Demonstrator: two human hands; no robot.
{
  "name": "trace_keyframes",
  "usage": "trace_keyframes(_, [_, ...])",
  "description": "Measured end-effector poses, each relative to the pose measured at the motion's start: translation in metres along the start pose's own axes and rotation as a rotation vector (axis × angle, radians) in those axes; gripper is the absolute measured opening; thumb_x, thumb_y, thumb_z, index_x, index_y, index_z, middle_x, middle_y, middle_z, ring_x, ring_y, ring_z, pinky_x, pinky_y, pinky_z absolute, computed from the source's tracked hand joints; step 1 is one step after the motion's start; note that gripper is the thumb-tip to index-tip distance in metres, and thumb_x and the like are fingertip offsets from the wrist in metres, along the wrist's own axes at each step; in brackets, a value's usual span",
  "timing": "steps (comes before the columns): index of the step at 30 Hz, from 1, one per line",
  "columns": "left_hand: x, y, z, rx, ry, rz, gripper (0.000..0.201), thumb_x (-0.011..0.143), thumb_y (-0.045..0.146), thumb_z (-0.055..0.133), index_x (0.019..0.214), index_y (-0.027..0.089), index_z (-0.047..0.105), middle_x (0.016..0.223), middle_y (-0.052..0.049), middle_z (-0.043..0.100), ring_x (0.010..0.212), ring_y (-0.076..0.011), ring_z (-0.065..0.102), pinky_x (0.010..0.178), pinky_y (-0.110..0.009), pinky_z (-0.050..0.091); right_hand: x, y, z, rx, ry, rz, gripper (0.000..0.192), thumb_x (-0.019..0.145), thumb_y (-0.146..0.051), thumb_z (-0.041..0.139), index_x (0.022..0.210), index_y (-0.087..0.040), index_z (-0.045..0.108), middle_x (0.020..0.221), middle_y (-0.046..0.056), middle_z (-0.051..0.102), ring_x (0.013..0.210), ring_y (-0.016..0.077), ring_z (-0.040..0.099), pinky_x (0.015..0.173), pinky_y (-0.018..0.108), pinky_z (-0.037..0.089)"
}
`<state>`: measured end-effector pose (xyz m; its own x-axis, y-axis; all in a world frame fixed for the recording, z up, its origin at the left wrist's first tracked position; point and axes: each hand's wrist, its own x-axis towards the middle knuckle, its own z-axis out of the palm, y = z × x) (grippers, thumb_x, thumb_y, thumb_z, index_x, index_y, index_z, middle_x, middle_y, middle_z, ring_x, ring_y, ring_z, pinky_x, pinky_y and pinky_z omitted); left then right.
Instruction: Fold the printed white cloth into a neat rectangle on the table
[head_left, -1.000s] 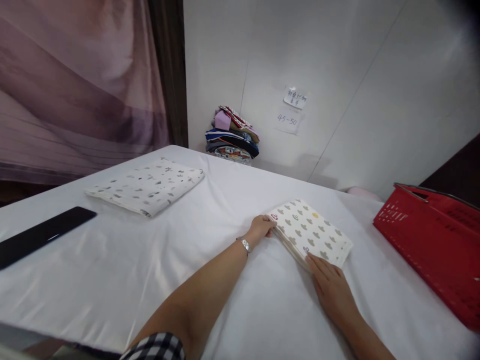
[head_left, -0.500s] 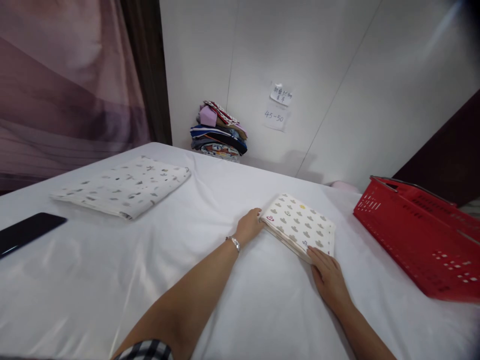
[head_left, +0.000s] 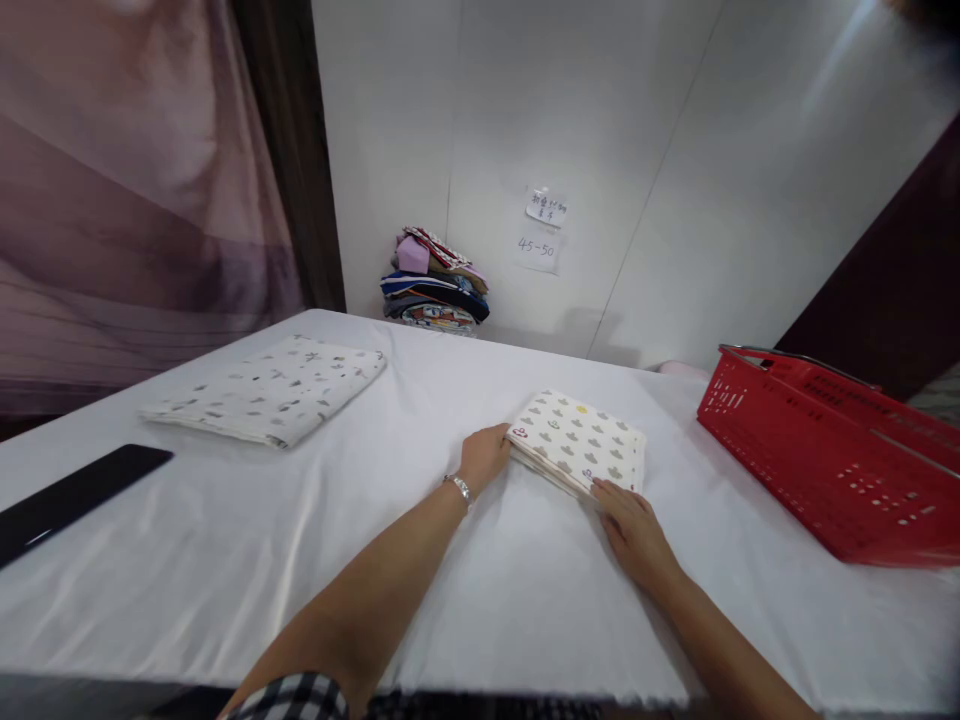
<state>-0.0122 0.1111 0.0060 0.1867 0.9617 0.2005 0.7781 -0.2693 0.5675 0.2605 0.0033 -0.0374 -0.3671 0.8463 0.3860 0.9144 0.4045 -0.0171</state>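
Observation:
A folded white cloth (head_left: 576, 440) with grey cloud-like prints and a few coloured marks lies on the white-covered table. My left hand (head_left: 485, 457), with a silver bracelet at the wrist, grips its left corner, the fingertips partly hidden at the edge. My right hand (head_left: 636, 530) rests with stretched fingers on the near right corner, the thumb apart from them below the near edge. Farther left lies a larger folded cloth (head_left: 277, 385), white with scattered grey prints, touched by neither hand.
On the right stands a red plastic basket (head_left: 825, 460) with a metal handle. A black flat device (head_left: 82, 495) lies at the left. Several folded fabrics (head_left: 435, 285) are stacked against the back wall, beside paper notes (head_left: 541, 230). A pinkish curtain (head_left: 135, 180) hangs at left.
The view has tilted up and shifted a little, bringing the table's near edge into sight. Both hands stay at the same corners of the folded cloth, which looks unchanged.

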Motion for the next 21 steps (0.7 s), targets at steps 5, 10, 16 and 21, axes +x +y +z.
trace_keyframes(5, [-0.033,-0.028,-0.04,0.069,0.046,-0.065,0.03,0.085,0.024,0.04,0.1,0.029,0.065,0.093,0.002,0.069,0.086,-0.0176,0.06,0.068,-0.024,0.038,0.008,-0.038,-0.005,0.07,-0.052,-0.129,0.052,0.083,-0.01,0.037,0.133,-0.022,0.043,0.137,0.008,0.046,0.127,0.0199,0.041,0.099,0.044,0.036])
trace_keyframes(10, [-0.081,-0.049,-0.064,0.14,0.0,-0.116,0.029,0.086,0.024,0.038,0.103,0.029,0.061,0.088,0.003,0.069,0.081,-0.0163,0.061,0.066,-0.023,0.037,0.009,-0.058,-0.005,0.108,-0.049,-0.248,0.052,0.084,-0.01,0.038,0.134,-0.024,0.041,0.137,0.007,0.046,0.127,0.018,0.042,0.1,0.042,0.037])
trace_keyframes(16, [-0.1,-0.053,-0.059,0.285,-0.023,-0.13,0.029,0.085,0.025,0.04,0.108,0.023,0.056,0.088,-0.004,0.065,0.083,-0.0203,0.059,0.067,-0.028,0.041,0.006,-0.053,-0.005,0.108,-0.029,-0.282,0.048,0.087,-0.01,0.036,0.133,-0.022,0.043,0.136,0.007,0.047,0.125,0.0169,0.043,0.1,0.042,0.038])
trace_keyframes(21, [-0.097,-0.048,-0.048,0.322,0.128,0.137,0.053,0.074,0.01,0.046,0.126,0.019,0.046,0.131,-0.01,0.049,0.122,-0.0242,0.041,0.097,-0.038,0.036,0.005,-0.054,-0.005,0.114,-0.001,-0.272,0.051,0.086,-0.01,0.038,0.134,-0.023,0.042,0.136,0.007,0.048,0.125,0.017,0.043,0.1,0.041,0.039])
